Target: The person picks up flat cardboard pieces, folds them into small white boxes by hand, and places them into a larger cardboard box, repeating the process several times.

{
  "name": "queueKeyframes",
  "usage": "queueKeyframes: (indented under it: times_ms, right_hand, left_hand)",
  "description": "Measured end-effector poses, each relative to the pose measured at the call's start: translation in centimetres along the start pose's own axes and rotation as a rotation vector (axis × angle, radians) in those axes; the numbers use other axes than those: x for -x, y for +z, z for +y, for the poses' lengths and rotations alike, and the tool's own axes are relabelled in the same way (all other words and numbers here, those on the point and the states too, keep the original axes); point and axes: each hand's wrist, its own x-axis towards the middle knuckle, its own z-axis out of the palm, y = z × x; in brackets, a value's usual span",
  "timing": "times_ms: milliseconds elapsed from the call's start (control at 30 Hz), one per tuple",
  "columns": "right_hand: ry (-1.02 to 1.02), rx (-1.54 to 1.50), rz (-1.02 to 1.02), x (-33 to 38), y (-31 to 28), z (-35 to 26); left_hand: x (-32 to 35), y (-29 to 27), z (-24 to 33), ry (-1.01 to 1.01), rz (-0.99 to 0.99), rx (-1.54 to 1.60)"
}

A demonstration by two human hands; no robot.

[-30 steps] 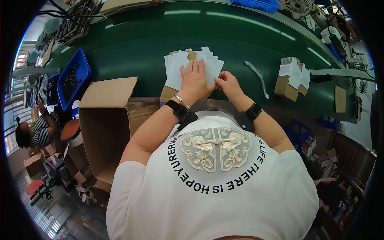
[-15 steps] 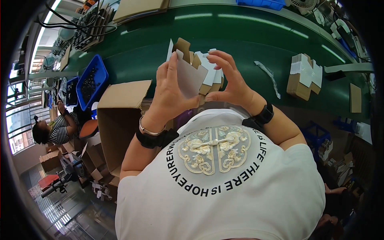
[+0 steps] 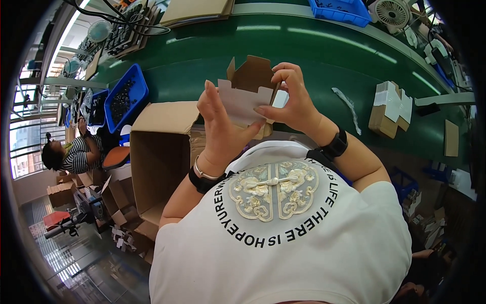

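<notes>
In front of my chest is a small carton (image 3: 245, 107), white outside and brown inside, with its top flaps standing up. My left hand (image 3: 223, 129) cradles its left side, the thumb along its lower edge and one finger raised. With my right hand (image 3: 296, 104) I pinch its right side, thumb on the white face and fingers at the side edge. Behind and below it, partly hidden by my hands, more white-and-brown cardboard (image 3: 281, 99) shows on the green table (image 3: 192, 61).
A stack of flat cartons (image 3: 390, 109) and a clear plastic strip (image 3: 348, 109) lie to the right. At left are a large open cardboard box (image 3: 164, 117) and a blue tray (image 3: 142, 83) of small black parts. Beyond it sits a person in stripes (image 3: 78, 152).
The small carton has opened out and turned, its brown inside now showing. My right hand has closed on its right side; my left fingers have shifted to its left edge.
</notes>
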Motion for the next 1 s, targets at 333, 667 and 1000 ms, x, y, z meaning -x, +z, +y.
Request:
queueKeyframes:
  times_ms: [333,667,1000]
  right_hand:
    - [-0.084,-0.101,-0.358,1.9,-3.0,-1.8]
    - [0.117,-0.136,-0.414,2.5,-2.1,-1.9]
    - [0.628,-0.805,-0.24,2.2,-0.5,-0.9]
  left_hand:
    - [-3.6,-4.8,-4.3,-0.015,-0.639,0.642]
    - [-0.2,-2.6,-3.4,-0.235,-0.507,0.554]
    - [-0.9,-2.4,-1.4,-0.047,-0.505,0.028]
